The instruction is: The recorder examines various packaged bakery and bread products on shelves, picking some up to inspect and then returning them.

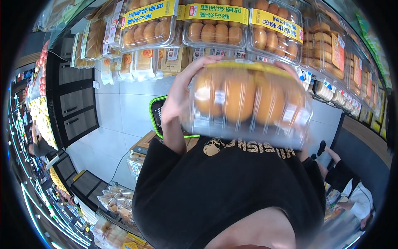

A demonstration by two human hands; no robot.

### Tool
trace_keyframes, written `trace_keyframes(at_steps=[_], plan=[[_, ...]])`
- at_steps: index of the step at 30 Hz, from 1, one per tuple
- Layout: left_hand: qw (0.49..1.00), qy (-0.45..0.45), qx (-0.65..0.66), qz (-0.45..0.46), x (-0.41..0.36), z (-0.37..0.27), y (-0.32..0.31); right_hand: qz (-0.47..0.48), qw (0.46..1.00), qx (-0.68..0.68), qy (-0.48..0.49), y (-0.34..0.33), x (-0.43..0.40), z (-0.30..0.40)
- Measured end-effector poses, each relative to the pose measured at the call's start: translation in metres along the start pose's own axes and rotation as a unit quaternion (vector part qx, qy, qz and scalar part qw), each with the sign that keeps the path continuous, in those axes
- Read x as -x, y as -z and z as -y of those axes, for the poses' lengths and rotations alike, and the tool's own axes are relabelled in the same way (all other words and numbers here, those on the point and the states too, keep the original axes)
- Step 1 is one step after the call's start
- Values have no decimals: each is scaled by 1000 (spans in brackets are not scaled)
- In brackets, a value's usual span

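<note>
A clear plastic box of round buns (239,99) with a yellow label band is held up close to the camera, blurred and a little tilted. My left hand (178,96) grips it at the picture's left side, the fingers reaching over its top. My right hand (289,70) holds the opposite side; only some fingers show over the top edge, and the rest is hidden behind the box. Beyond it, similar bun boxes with yellow bands (215,25) stand on the display shelf.
Packed breads (146,63) fill the lower shelf, and more boxes (329,53) line the right. A black basket with a green rim (151,115) is on the floor left of the box. Bagged breads (119,202) sit lower left. Other people (345,183) are at both sides.
</note>
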State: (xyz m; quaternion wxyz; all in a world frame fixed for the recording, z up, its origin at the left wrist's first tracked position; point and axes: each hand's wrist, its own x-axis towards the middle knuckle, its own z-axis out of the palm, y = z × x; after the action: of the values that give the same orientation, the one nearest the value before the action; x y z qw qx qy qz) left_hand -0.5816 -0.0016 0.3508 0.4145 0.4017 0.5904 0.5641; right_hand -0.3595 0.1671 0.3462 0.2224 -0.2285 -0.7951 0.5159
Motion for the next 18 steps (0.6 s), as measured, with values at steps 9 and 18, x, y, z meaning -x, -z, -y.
trace_keyframes(at_steps=[9,18], plan=[[938,-324,-92,-81,-1,1,-20,-140,967,109,184,-4,-14,3],[990,-47,-91,-98,1,18,-15,114,962,-160,-187,3,-10,-4]])
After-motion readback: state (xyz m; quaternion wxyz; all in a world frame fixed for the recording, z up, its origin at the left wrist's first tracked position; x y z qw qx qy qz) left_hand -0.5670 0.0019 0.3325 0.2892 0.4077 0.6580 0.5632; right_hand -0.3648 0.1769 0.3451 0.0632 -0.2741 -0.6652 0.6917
